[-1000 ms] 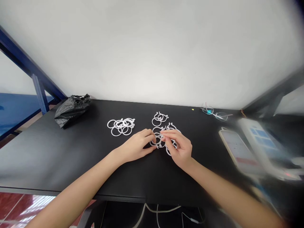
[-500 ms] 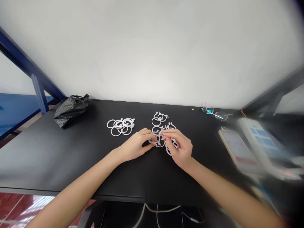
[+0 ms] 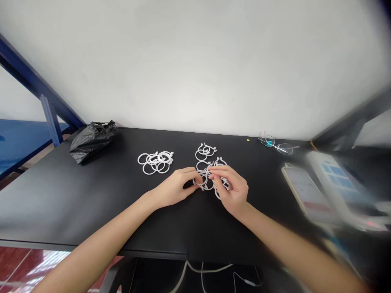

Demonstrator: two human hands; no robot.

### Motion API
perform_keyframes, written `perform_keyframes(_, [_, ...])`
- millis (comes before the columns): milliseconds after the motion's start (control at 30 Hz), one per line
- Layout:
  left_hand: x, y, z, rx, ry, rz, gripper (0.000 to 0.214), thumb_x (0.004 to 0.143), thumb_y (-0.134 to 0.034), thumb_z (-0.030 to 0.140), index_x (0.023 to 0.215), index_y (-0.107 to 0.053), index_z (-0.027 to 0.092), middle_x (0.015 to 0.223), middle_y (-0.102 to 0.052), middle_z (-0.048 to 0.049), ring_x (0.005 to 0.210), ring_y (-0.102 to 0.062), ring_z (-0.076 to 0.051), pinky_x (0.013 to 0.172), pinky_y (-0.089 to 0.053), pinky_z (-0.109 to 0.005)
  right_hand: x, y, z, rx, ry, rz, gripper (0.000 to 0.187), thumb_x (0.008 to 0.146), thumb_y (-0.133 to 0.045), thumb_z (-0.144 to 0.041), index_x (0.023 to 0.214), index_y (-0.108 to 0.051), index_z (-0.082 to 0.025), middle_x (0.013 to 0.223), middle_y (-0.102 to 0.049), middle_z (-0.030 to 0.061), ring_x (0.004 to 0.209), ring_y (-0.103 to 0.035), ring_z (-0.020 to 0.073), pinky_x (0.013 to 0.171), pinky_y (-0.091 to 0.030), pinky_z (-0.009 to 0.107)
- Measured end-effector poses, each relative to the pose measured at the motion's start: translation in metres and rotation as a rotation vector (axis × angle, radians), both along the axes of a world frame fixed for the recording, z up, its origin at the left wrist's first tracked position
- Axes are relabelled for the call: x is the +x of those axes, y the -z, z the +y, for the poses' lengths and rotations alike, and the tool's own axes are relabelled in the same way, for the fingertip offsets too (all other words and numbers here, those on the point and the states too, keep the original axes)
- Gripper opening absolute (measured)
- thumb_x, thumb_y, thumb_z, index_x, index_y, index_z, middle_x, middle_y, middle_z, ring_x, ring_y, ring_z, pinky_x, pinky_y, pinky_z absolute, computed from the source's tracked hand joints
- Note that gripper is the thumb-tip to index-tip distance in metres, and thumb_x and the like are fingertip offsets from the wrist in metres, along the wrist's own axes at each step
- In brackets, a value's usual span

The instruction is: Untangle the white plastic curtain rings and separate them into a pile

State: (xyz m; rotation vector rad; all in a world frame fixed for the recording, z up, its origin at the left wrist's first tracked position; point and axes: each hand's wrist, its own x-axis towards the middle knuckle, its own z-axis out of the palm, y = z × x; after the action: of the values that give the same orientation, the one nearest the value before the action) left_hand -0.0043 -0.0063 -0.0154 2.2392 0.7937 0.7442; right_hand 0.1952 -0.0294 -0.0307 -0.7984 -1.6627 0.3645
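Shifting slightly R vs. 0.5 s ago: ring (image 3: 207,180) at L hand (image 3: 177,187); both hands approx. same, so likely fine fingering of same rings. L hand: pinched on ring, mid-desk (image 3: 91,211), betw. front & back edges. R hand (image 3: 233,187): fingertips nearly tog., contents hidden; can't tell if gripping. Rings beneath: part-covered, count unclear. Pile (image 3: 155,161), nearer back edge: unchanged. Phone (image 3: 308,193): blurred; desk's R edge, too.

1. We see the wall (image 3: 195,77) brightly lit, most strongly in its lower middle.
2. We notice soft glare on the table (image 3: 76,195) at left, and striped glare on the floor (image 3: 39,264).
3. We find the white rings (image 3: 165,154) rather sharp, but the phone (image 3: 308,193) blurred.
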Motion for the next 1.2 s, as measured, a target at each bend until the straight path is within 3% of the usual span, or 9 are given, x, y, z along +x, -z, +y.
perform_keyframes(133, [0.0002,-0.0033,-0.0001,0.026,-0.073,-0.118,0.011,0.088,-0.059,0.011,0.094,-0.066,0.018,0.09,-0.066,-0.0036,0.085,-0.062,-0.015,0.08,-0.052,-0.03,-0.0004,0.0001,0.0004,-0.045,0.056,0.004,0.028,0.088,-0.059,-0.011,0.109,-0.069,-0.026,0.118,-0.067,0.0091,0.085,-0.07,0.0188,0.073,-0.062,0.037])
perform_keyframes(233, [0.0003,-0.0059,-0.0007,0.029,-0.083,-0.174,0.013,0.087,-0.059,0.011,0.094,-0.068,0.017,0.091,-0.067,-0.0051,0.085,-0.064,-0.016,0.079,-0.053,-0.03,-0.0013,0.0015,0.0021,-0.082,-0.005,0.008,0.036,0.09,-0.059,-0.013,0.122,-0.064,-0.027,0.128,-0.062,0.0103,0.087,-0.069,0.0179,0.072,-0.063,0.036])
perform_keyframes(333, [0.0002,-0.0058,-0.0011,0.047,-0.08,-0.2,0.014,0.086,-0.058,0.01,0.09,-0.069,0.017,0.092,-0.067,-0.0057,0.085,-0.065,-0.016,0.079,-0.054,-0.03,-0.0022,0.0032,0.0039,-0.088,-0.074,-0.001,0.035,0.09,-0.059,-0.013,0.122,-0.065,-0.027,0.121,-0.066,0.0091,0.088,-0.069,0.0181,0.071,-0.063,0.035])
perform_keyframes(467, [0.0005,-0.0032,-0.0019,0.077,-0.072,-0.203,0.014,0.085,-0.057,0.011,0.087,-0.069,0.018,0.092,-0.067,-0.0061,0.086,-0.066,-0.016,0.078,-0.055,-0.031,-0.0024,0.003,0.0041,-0.096,-0.063,0.04,0.026,0.088,-0.062,-0.013,0.11,-0.07,-0.025,0.111,-0.069,0.0083,0.089,-0.069,0.0188,0.071,-0.064,0.034])
perform_keyframes(700, [0.0016,-0.0014,-0.0029,0.229,-0.172,-0.277,0.015,0.084,-0.056,0.009,0.078,-0.066,0.018,0.084,-0.064,-0.0051,0.09,-0.066,-0.018,0.077,-0.056,-0.031,-0.0034,0.0021,0.0038,-0.286,-0.13,0.152,0.021,0.089,-0.063,-0.019,0.108,-0.07,-0.025,0.102,-0.064,0.0062,0.084,-0.068,0.0164,0.068,-0.065,0.031])
perform_keyframes(867, [0.0015,-0.0052,-0.0042,0.217,-0.176,-0.268,0.013,0.085,-0.056,0.012,0.077,-0.063,0.019,0.085,-0.063,-0.0051,0.094,-0.066,-0.02,0.081,-0.056,-0.035,-0.0034,0.0048,0.004,-0.316,-0.156,0.141,0.014,0.091,-0.062,-0.022,0.102,-0.07,-0.024,0.091,-0.067,0.004,0.078,-0.069,0.0155,0.07,-0.065,0.031])
perform_keyframes(933, [0.0013,-0.0074,-0.005,0.186,-0.17,-0.234,0.004,0.084,-0.061,0.016,0.085,-0.063,0.02,0.098,-0.063,-0.0073,0.103,-0.063,-0.022,0.089,-0.054,-0.039,-0.0027,0.005,0.0029,-0.294,-0.149,0.129,0.011,0.091,-0.062,-0.021,0.098,-0.07,-0.023,0.087,-0.068,0.0032,0.075,-0.07,0.0153,0.07,-0.064,0.031])
perform_keyframes(1067, [0.0002,-0.0074,-0.0048,0.073,-0.098,-0.189,0.05,0.08,-0.072,0.036,0.123,-0.052,0.021,0.126,-0.056,-0.0125,0.117,-0.055,-0.026,0.1,-0.048,-0.043,-0.0027,0.002,-0.0009,-0.22,-0.143,0.072,0.013,0.09,-0.062,-0.018,0.098,-0.071,-0.023,0.089,-0.07,0.0044,0.076,-0.07,0.0164,0.068,-0.064,0.031])
perform_keyframes(1200, [0.0005,-0.0023,-0.004,-0.048,-0.066,-0.133,0.035,0.092,-0.058,0.041,0.118,-0.051,0.019,0.094,-0.063,-0.0049,0.086,-0.062,-0.018,0.079,-0.053,-0.032,-0.0049,-0.0021,-0.0032,-0.124,-0.133,-0.004,0.016,0.089,-0.063,-0.014,0.097,-0.071,-0.024,0.086,-0.072,0.0039,0.075,-0.07,0.0167,0.064,-0.062,0.029])
